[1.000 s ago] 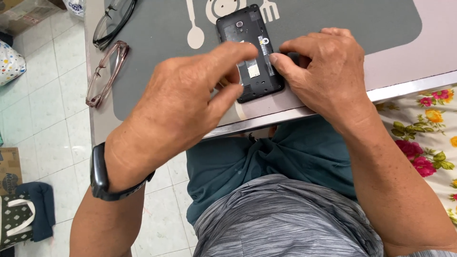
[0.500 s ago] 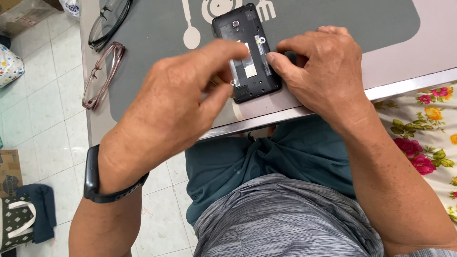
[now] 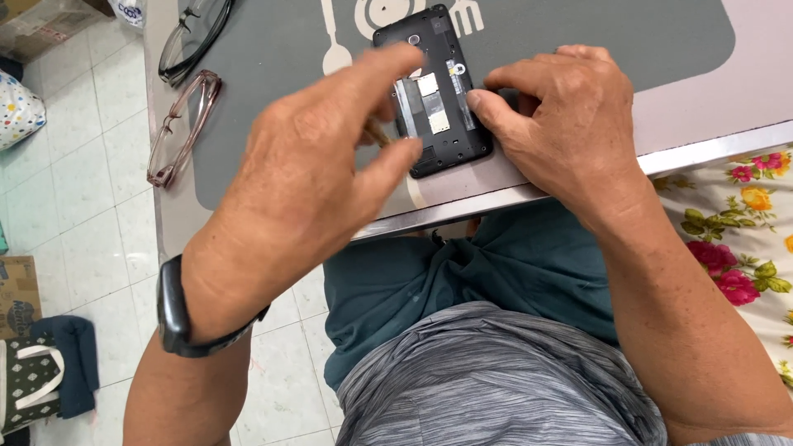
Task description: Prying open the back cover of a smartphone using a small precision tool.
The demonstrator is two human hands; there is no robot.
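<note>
A black phone point(image 3: 435, 99) with its back cover off lies on a grey placemat point(image 3: 273, 99), its metal card slots showing. My left hand point(image 3: 314, 173), with a black band on the wrist, reaches over the phone's left side. Its forefinger lies at the upper left edge and its thumb at the lower left corner. A small brownish tip shows between them; I cannot tell what it is. My right hand point(image 3: 562, 124) rests on the mat at the phone's right side, its thumb pressed against that edge.
Two pairs of glasses lie at the mat's left, a dark pair point(image 3: 194, 37) and a pinkish pair point(image 3: 182, 128). The table's metal edge point(image 3: 462, 211) runs just below the phone. A tiled floor with bags point(image 3: 33, 380) lies left, a flowered cloth point(image 3: 743, 206) right.
My left forefinger has drawn back to the left off the phone's middle, uncovering the card slots. The right hand and the phone have stayed put.
</note>
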